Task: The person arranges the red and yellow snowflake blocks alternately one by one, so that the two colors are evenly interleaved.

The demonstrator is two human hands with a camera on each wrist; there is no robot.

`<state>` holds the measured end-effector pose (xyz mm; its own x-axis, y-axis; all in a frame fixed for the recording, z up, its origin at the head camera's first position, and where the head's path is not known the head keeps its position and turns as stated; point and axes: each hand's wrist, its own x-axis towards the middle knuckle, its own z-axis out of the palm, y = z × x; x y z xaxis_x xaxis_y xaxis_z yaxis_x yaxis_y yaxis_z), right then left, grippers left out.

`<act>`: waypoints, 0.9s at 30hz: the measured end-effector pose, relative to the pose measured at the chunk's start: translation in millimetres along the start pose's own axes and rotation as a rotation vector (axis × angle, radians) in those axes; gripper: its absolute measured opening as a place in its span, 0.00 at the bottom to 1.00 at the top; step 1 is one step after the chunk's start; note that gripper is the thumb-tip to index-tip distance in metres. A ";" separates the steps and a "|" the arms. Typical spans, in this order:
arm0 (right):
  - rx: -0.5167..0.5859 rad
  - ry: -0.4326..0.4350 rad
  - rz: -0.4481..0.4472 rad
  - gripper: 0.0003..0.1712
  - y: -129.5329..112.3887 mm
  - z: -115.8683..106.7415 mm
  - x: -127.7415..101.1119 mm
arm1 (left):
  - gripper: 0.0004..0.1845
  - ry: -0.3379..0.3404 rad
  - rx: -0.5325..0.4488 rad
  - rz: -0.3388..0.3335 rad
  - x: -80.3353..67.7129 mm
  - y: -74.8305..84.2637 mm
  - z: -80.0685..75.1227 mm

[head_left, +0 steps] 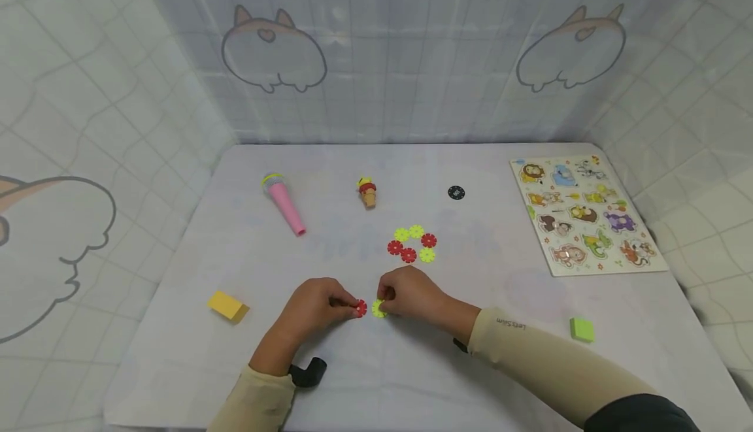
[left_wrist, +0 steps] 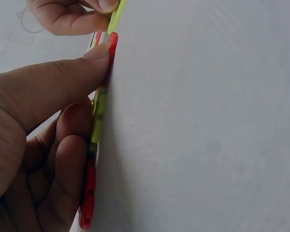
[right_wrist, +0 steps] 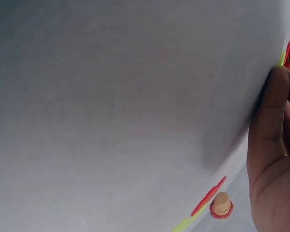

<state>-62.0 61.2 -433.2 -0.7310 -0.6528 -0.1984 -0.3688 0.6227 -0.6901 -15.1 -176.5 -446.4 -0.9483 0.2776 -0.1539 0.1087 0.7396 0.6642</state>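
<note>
so both hands are down near the front edge of the white cloth-covered table, working on those little plastic snowflake discs. the left hand has its fingers curled in and pinches a small red notched plastic disc at the fingertips, and the right hand does the same with a yellow-green notched plastic disc. the two discs sit edge to edge, touching or just about, right between the hands and low over the cloth. in the left wrist view you see the red disc edge-on under the thumb, with the yellow-green one just past it in the other hand's fingers.

just behind the hands there's a loose ring of six more discs, mixed red and yellow-green, lying flat.

other stuff on the table: a pink toy microphone far left, a small toy ice cream cone with a yellow and red top in the middle, a black round disc beside that, an animal peg puzzle board on the right, a yellow block near the left hand's side and a green block off to the right.
</note>
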 end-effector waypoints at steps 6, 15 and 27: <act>-0.055 0.015 -0.016 0.07 -2.3 4.2 2.5 | 0.08 -0.001 -0.010 0.013 1.2 1.0 -1.3; -0.071 0.009 0.014 0.08 -9.0 7.8 5.2 | 0.08 -0.008 -0.002 0.009 0.5 2.3 -0.6; 0.074 0.101 0.153 0.06 8.9 -30.3 6.5 | 0.07 -0.003 0.051 0.002 -3.1 8.6 -1.8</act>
<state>-87.5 75.5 -419.5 -0.8305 -0.5044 -0.2366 -0.2087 0.6755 -0.7072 -11.8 -172.1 -438.9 -0.9472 0.2807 -0.1551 0.1254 0.7692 0.6266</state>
